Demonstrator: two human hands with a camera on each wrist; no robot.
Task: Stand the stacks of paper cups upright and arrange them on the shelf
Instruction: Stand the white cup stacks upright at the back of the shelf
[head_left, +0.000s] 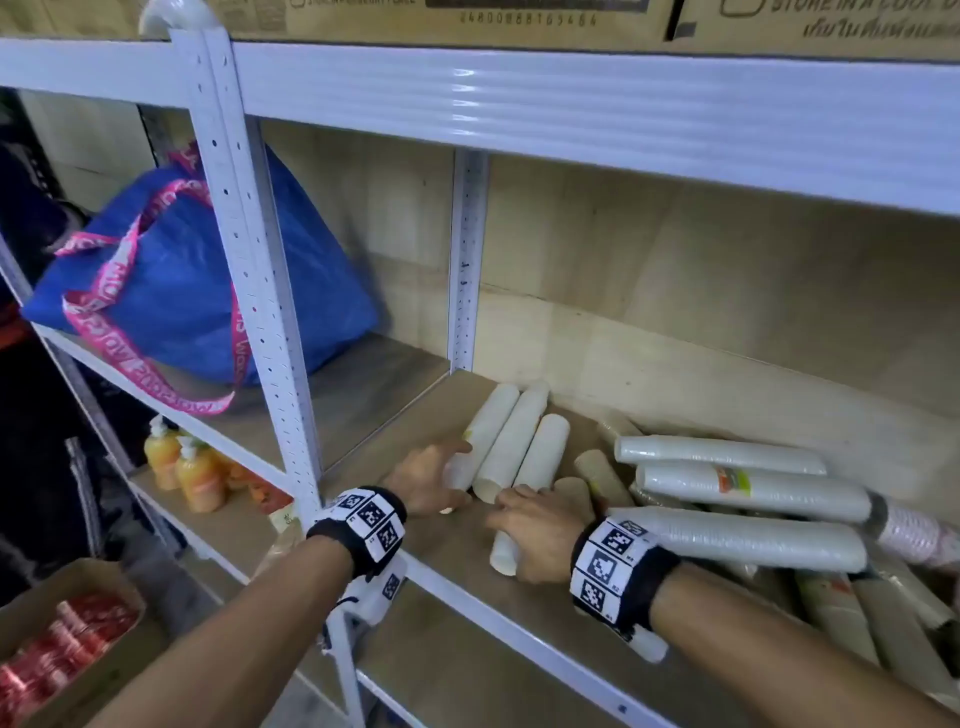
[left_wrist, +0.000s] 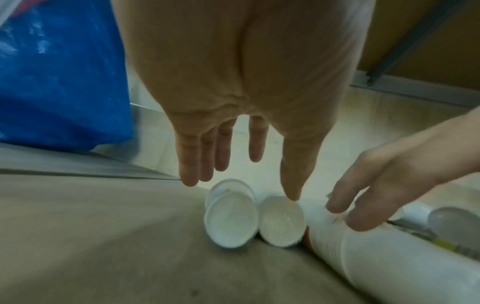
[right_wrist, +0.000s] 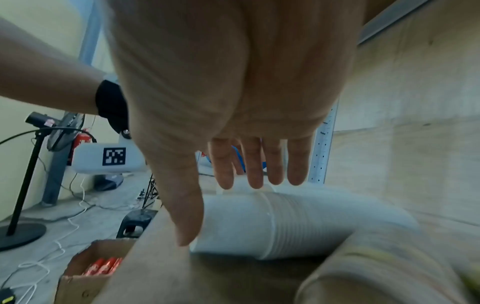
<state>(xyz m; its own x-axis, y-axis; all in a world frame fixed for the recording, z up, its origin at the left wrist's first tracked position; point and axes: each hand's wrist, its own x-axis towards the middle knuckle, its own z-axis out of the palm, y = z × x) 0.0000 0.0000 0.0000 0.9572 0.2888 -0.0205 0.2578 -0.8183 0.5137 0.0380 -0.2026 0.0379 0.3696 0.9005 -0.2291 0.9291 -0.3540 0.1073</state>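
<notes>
Three white paper cup stacks lie side by side on the wooden shelf board (head_left: 410, 415): a left stack (head_left: 488, 431), a middle stack (head_left: 511, 447) and a right stack (head_left: 545, 452). My left hand (head_left: 457, 467) hovers with straight fingers at the near ends of the left stack (left_wrist: 231, 222) and the middle stack (left_wrist: 281, 222); in the left wrist view the thumb tip just meets the middle one. My right hand (head_left: 498, 514) lies over the right stack (right_wrist: 285, 222), its fingers (left_wrist: 337, 205) touching its top without wrapping it.
Longer wrapped cup stacks (head_left: 737, 540) and brown stacks (head_left: 597, 467) are piled lying down on the shelf's right. A white upright post (head_left: 249, 260) and a blue bag (head_left: 197, 280) are to the left. The upper shelf beam (head_left: 571, 104) runs overhead. A cardboard box (head_left: 67, 639) sits below.
</notes>
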